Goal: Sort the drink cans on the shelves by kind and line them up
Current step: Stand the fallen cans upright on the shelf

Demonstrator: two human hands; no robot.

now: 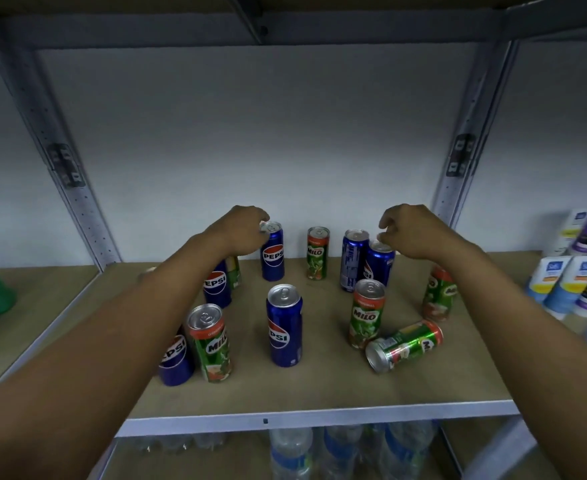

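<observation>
While blue Pepsi cans [284,325] and green Milo cans [367,313] stand mixed, our left hand [242,233] grips a rear-edge Pepsi can [272,251]; right hand [410,231] hovers loosely curled, empty.

Around the upright Pepsi can at the shelf's middle [284,325], much was hidden. To its left, the left forearm covered a Pepsi can [217,284] and the Milo can behind it [234,271], and another Pepsi can at the front left [176,358] showed only in part. Far right of it, the right forearm crossed a Milo can [439,296]. The left hand [242,233] hid its own fingertips. Further right, tubes [576,271] were blurred — labels unreadable, cut by the edge. Below, bottles [292,452] were cut off.
</observation>
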